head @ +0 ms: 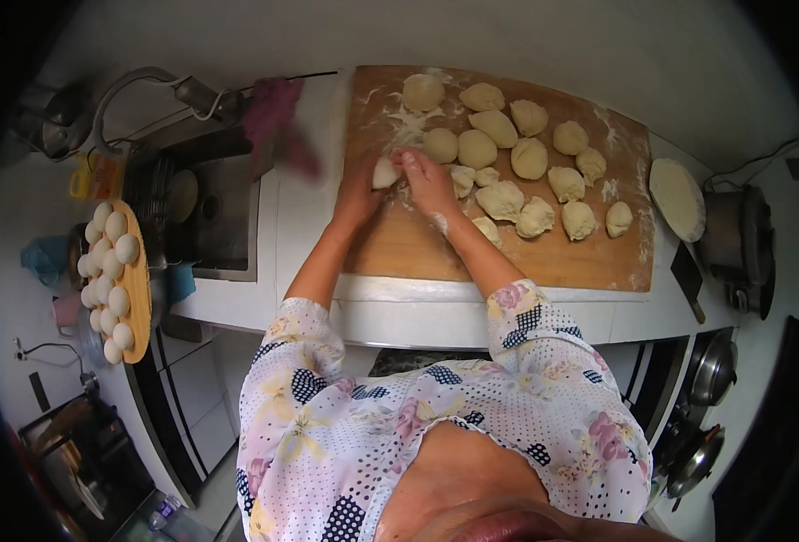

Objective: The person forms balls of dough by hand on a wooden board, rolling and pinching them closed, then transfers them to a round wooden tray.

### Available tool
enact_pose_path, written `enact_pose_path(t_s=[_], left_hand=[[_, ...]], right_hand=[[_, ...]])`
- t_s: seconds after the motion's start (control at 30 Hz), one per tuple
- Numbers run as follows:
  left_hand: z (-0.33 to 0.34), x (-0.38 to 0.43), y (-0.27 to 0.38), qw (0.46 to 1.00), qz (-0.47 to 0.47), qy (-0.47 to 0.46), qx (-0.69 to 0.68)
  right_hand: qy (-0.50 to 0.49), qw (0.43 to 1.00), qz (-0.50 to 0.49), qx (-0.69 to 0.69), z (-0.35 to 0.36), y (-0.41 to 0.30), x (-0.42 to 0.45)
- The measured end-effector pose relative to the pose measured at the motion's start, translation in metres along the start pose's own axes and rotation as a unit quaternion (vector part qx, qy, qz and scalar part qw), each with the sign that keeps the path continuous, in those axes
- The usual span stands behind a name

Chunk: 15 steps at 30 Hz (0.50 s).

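Observation:
A small piece of pale dough [385, 173] is between my hands, above the left part of a floured wooden board [399, 254]. My left hand [359, 188] is curled around its left side. My right hand [428, 177] touches it from the right with the fingertips. Just beyond my right hand lie smooth dough balls, one of them a round ball [440, 146]. Several rougher dough lumps, such as a torn-looking lump [500, 200], cover the middle and right of the board. Loose flour [410, 124] is spread near the back left.
At the left, an oval wooden tray [140, 298] holds several smooth dough balls near the sink [226, 217]. A pink cloth [274, 112] hangs by the faucet. To the right are a floured oval board [677, 200], a dark cleaver [686, 274] and a dark cooker [735, 234].

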State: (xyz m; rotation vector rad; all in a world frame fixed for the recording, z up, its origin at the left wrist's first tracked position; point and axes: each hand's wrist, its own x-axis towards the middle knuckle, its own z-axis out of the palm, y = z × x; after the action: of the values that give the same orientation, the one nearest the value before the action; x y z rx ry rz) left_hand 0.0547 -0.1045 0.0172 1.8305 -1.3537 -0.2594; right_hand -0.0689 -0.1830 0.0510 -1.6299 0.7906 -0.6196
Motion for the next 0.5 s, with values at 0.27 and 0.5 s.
enact_pose_path(t_s=[0.27,0.5], left_hand=[[0.026,0.042,0.008,0.994,-0.056,0.055,-0.080],[0.010,0.022,-0.016,0.993,-0.079,0.033,-0.082]], right_hand=[[0.162,0.964,-0.137,-0.161,-0.003,0.014,0.027],[-0.040,0.994,-0.062,-0.083,0.002,-0.002,0.018]])
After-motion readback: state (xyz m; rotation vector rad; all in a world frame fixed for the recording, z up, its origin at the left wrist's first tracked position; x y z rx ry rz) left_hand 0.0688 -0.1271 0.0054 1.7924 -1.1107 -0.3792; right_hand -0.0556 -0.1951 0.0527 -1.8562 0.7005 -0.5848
